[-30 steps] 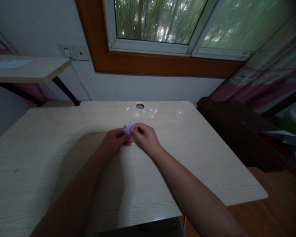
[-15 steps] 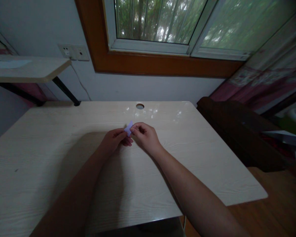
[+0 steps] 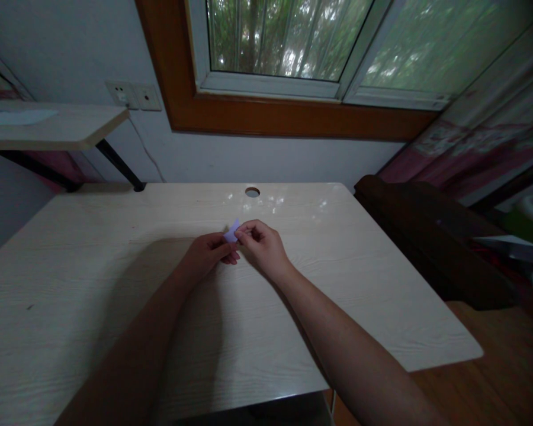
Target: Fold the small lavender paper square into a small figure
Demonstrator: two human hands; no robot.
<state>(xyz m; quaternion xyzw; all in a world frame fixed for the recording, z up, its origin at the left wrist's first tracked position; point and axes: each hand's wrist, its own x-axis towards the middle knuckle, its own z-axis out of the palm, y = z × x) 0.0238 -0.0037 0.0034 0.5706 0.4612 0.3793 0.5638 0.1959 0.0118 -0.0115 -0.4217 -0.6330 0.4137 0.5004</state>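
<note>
- I see a small, pointed, pale-purple, paper-like piece at 7 o'clock from the round hole.
- Bare left hand pinches its 8 o'clock side; bare right hand, its 4 o'clock.
- I'd pinch lightly; it may crease.

The desk has a pale wood-grain top with rounded right-hand corners. A round hole pierces it near the rear edge. Black legs at rear left support a shelf. A pale sheet lies on the shelf.
</note>
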